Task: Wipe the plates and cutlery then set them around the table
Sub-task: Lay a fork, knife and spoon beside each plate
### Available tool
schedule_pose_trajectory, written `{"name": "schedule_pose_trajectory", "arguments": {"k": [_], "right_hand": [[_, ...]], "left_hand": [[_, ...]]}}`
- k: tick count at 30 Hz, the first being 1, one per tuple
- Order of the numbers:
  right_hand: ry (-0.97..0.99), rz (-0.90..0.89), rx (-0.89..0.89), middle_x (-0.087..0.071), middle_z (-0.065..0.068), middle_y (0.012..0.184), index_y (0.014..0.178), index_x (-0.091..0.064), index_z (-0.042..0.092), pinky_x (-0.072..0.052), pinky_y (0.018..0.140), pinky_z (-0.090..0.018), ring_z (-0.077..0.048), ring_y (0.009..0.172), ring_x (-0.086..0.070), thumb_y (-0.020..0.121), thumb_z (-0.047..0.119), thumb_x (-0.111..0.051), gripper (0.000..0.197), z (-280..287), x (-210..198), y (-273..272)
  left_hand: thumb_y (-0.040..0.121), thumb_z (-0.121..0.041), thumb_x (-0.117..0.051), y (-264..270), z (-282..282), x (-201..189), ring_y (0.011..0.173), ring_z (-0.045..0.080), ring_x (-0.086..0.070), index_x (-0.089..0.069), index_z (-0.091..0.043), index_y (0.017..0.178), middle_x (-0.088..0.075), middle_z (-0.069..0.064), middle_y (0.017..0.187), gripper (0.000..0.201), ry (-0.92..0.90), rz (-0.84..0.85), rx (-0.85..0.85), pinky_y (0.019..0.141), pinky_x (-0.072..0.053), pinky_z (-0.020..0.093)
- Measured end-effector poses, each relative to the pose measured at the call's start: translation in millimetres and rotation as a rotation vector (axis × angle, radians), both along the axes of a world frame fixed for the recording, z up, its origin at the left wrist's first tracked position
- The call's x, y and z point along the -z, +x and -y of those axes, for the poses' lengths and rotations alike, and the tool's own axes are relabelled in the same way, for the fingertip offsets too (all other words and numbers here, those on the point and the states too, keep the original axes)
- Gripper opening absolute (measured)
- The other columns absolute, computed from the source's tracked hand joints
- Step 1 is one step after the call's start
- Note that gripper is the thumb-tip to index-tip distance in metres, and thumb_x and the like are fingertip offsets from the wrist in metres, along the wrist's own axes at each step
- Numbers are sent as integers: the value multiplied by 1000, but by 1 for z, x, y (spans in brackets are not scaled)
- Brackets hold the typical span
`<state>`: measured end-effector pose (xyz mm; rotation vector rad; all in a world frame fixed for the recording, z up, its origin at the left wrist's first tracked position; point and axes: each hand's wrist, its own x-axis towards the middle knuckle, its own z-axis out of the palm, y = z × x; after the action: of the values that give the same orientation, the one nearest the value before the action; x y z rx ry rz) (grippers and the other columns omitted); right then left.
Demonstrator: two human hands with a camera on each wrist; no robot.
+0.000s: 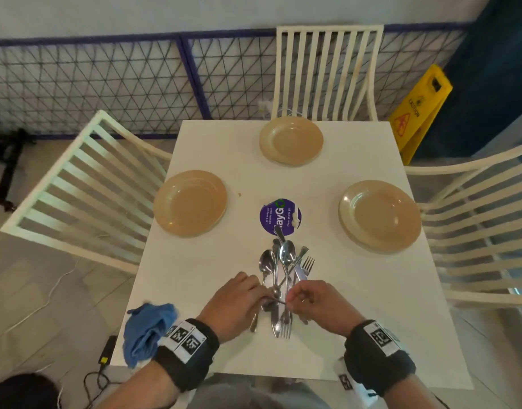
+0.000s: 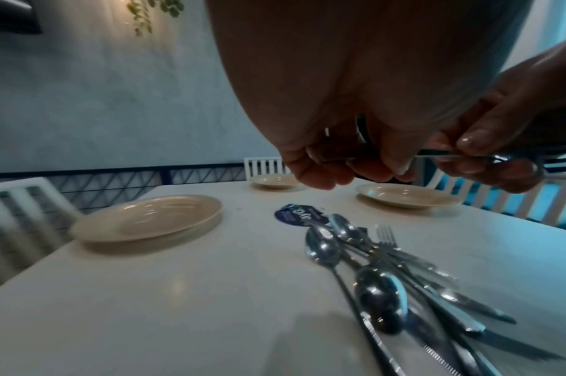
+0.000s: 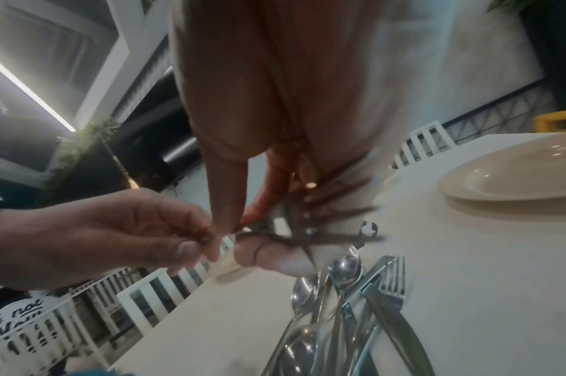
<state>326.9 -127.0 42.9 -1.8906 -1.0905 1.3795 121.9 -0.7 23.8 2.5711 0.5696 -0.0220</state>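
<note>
While both hands meet over the near end of the cutlery pile [image 1: 280, 278], the left hand [image 1: 239, 302] and the right hand [image 1: 316, 302] each pinch an end of one thin metal piece [image 2: 462, 154] held level just above the heap. From the left wrist view, the right thumb and forefinger close on its shaft, and the left fingers [image 2: 320, 168] curl round its other end. In the right wrist view that piece is a blur, so I cannot tell whether it is a fork, a knife or a spoon.

Below the hands, spoons, forks and knives lie crossed in a loose bundle on the white counter [image 1: 209, 290], their far tips reaching a round purple sticker [image 1: 279, 215] at the counter's middle. Three tan plates are set out: one on the left side [image 1: 190, 203], one at the far edge [image 1: 290, 140], and one on the right side [image 1: 380, 215], which looks like two stacked. A white slatted chair stands behind each plate. A crumpled blue cloth [image 1: 147, 329] rests at the near left corner of the counter, beside the left wrist. A yellow caution sign [image 1: 416, 113] stands on the floor beyond the far right corner.
</note>
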Motion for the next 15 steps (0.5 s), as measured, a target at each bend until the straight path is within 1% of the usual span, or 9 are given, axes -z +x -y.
{"name": "schedule_pose_trajectory", "arguments": {"k": [1, 3, 5, 6, 8, 9, 11, 12, 15], "right_hand": [[-5, 27, -30, -72, 5, 79, 87, -73, 23, -56, 73, -26, 2, 62, -61, 88, 23, -72, 2, -3, 2, 0], [-22, 58, -78, -72, 7, 80, 87, -74, 23, -53, 69, -18, 6, 61, -61, 89, 25, -71, 5, -10, 5, -3], [-41, 53, -107, -70, 11, 75, 85, -73, 23, -48, 62, -11, 9, 59, -60, 92, 23, -68, 9, -22, 8, -10], [-43, 66, -109, -69, 12, 73, 83, -72, 25, -48, 62, -10, 9, 59, -61, 93, 21, -66, 13, -28, 10, -16], [-44, 100, -55, -71, 10, 71, 80, -73, 25, -52, 66, -13, 7, 60, -63, 93, 18, -64, 17, -43, 13, -29], [-51, 90, -2, -73, 5, 72, 83, -75, 21, -54, 64, -14, 5, 58, -64, 93, 16, -63, 16, -51, 15, -35], [-86, 42, 102, -74, -6, 77, 90, -76, 12, -52, 52, -15, 1, 50, -63, 93, 9, -60, 16, -70, 17, -47], [-102, 30, 139, -74, -9, 77, 91, -75, 11, -52, 49, -16, 0, 48, -63, 93, 7, -58, 17, -80, 19, -53], [-129, -9, 214, -70, -7, 71, 88, -74, 8, -56, 57, -24, -2, 48, -62, 91, 0, -54, 22, -113, 23, -73]], "left_hand": [[105, -33, -46, -11, -2, 1, 96, 8, -41, -65, -29, 121, -58, -13, 104, 26, -29, -9, -47, 80, -43, 25], [105, -30, -47, -30, -7, 2, 97, 5, -40, -65, -28, 121, -57, -13, 105, 24, -84, -21, -131, 82, -41, 24], [106, -28, -46, -48, -14, 1, 99, 7, -41, -65, -27, 123, -57, -12, 107, 25, -131, -46, -201, 86, -43, 26], [106, -27, -46, -57, -19, 1, 99, 8, -42, -66, -25, 123, -58, -12, 106, 26, -158, -55, -239, 88, -43, 27], [107, -25, -46, -74, -32, 3, 98, 10, -45, -67, -25, 122, -56, -14, 100, 26, -210, -64, -342, 88, -41, 26], [106, -25, -47, -82, -40, 2, 97, 11, -46, -68, -25, 120, -55, -15, 97, 25, -230, -76, -396, 86, -40, 25], [105, -24, -51, -96, -58, 0, 94, 13, -51, -70, -26, 114, -57, -14, 93, 21, -253, -96, -484, 84, -41, 27], [103, -23, -54, -103, -68, -1, 93, 14, -54, -71, -25, 110, -59, -11, 93, 19, -265, -90, -529, 86, -43, 29], [98, -18, -64, -123, -98, 3, 88, 11, -60, -72, -25, 102, -65, -2, 95, 12, -282, -20, -664, 87, -49, 31]]}}
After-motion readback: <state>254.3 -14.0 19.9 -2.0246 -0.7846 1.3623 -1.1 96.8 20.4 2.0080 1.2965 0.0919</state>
